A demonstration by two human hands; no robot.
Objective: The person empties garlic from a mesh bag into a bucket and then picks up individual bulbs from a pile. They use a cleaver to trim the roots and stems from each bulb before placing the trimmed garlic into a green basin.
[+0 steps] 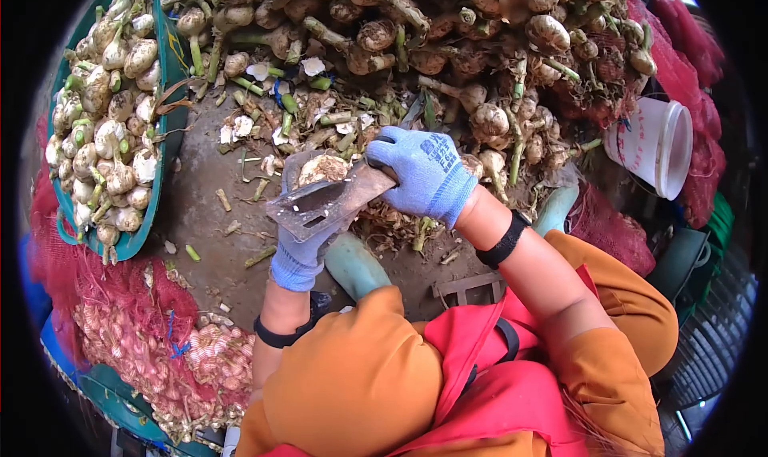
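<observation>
My right hand (420, 173), in a blue glove, is wrapped round the handle end of a flat metal blade tool (332, 205) with a slot in it. The blade lies across the front of a pale garlic bulb (322, 170). Under the blade and bulb is my left hand (300, 253), also gloved in blue; its fingers are mostly hidden behind the tool, and it seems to hold the bulb from below and behind.
A large heap of garlic bulbs with stems (448, 33) lies ahead. At the left stands a green basket (164, 73) of trimmed bulbs, with a red mesh sack (152, 297) below it. A white bucket (648, 145) lies tilted at the right. Cut stems litter the floor (200, 241).
</observation>
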